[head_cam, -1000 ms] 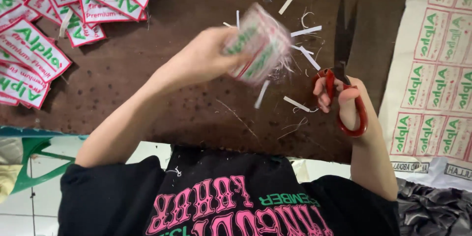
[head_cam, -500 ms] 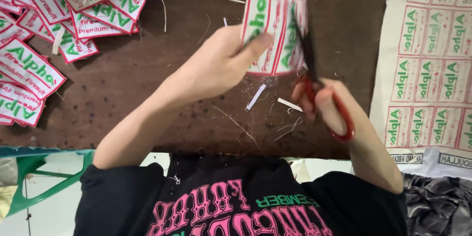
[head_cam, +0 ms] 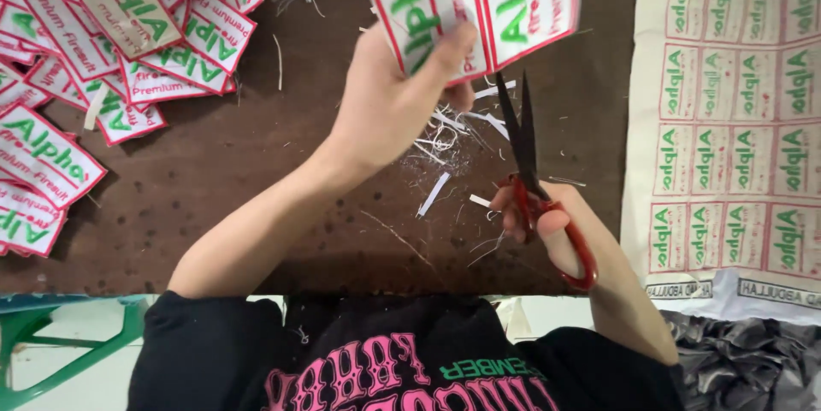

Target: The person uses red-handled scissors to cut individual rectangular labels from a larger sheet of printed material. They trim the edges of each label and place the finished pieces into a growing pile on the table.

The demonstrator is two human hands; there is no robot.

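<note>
One view only, from the head camera, and I see a dark brown tabletop (head_cam: 256, 189) with a worn, speckled surface, littered near its middle with thin white trimmings (head_cam: 445, 146). Below its near edge, pale floor and a green frame (head_cam: 51, 334) show at lower left, and dark crumpled cloth (head_cam: 744, 360) lies at lower right.

My left hand (head_cam: 389, 107) is raised over the tabletop, its fingers (head_cam: 453, 43) pinched on a strip of white cloth labels (head_cam: 479, 0) edged in red with green lettering. The strip is held off the surface at the top of the view, its long axis running across the picture, and its lower edge hangs just above the blade tips.

My right hand (head_cam: 547, 223) grips the red-handled scissors (head_cam: 534, 180), fingers curled through and around the loop. Their long axis runs nearly straight away from me, dark blades pointing up toward the strip and parted only narrowly.

I can make out no box or tray. A loose heap of cut labels (head_cam: 94, 60) overlaps across the left of the tabletop, and an uncut printed sheet (head_cam: 735, 120) of the same labels in rows lies flat along the right side.
</note>
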